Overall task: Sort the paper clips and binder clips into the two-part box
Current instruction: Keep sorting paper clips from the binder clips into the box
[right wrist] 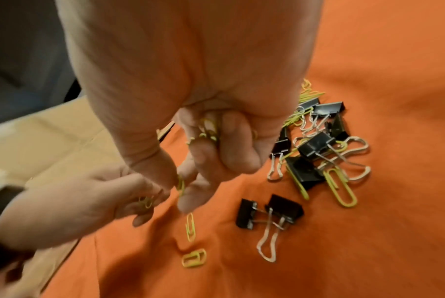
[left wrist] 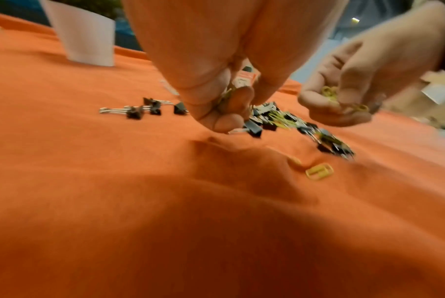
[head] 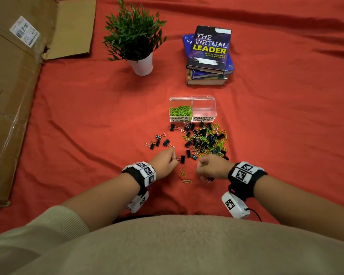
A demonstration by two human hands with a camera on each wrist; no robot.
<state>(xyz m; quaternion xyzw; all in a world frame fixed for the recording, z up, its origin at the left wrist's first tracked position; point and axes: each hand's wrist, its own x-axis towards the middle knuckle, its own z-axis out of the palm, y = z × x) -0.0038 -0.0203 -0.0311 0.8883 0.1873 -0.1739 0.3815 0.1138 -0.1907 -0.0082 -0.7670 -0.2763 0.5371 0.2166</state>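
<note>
The clear two-part box [head: 192, 100] stands mid-cloth; its "paper clips" half holds green paper clips [head: 180, 111], while its "binder clips" half [head: 204, 110] looks empty. In front lies a mixed pile [head: 205, 139] of black binder clips and green paper clips. My left hand [head: 172, 158] hovers low, fingers curled round a few green paper clips [left wrist: 226, 96]. My right hand [head: 202, 168] is curled round a bunch of paper clips [right wrist: 208, 129] and pinches one more [right wrist: 181, 184]. A binder clip [head: 182, 159] lies between the hands.
Two loose paper clips [head: 185, 176] lie on the red cloth near my hands. Several stray binder clips [head: 157, 141] sit left of the pile. A potted plant [head: 135, 36], a stack of books [head: 209, 56] and a flattened cardboard box [head: 14, 86] lie further off.
</note>
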